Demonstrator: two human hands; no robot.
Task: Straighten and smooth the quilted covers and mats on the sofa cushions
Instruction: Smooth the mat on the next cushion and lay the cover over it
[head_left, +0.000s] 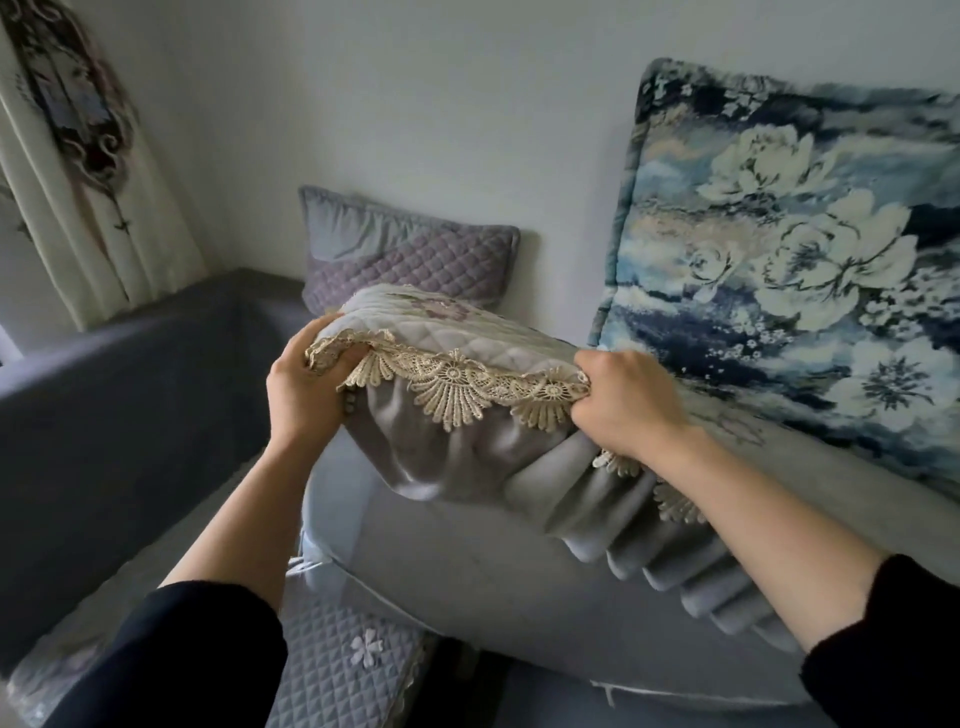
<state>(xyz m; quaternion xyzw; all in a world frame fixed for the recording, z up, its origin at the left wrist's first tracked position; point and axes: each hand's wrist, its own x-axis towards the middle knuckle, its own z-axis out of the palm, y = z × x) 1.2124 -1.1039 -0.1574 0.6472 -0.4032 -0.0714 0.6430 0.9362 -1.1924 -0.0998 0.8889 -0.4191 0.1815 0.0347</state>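
A pale quilted cover (457, 332) with a cream lace trim (457, 384) and a grey pleated skirt is lifted above a grey sofa cushion (467, 566). My left hand (306, 384) grips the lace edge at its left corner. My right hand (623, 405) grips the same edge further right. The stretch of lace between both hands hangs slightly. A quilted grey mat (343, 670) with a small flower patch lies on the seat below my left arm.
A purple quilted pillow (410, 254) leans on the white wall behind the cover. A large blue floral cushion (789, 260) stands at the right. The dark grey sofa arm (119, 415) runs along the left, with a curtain (78, 171) above it.
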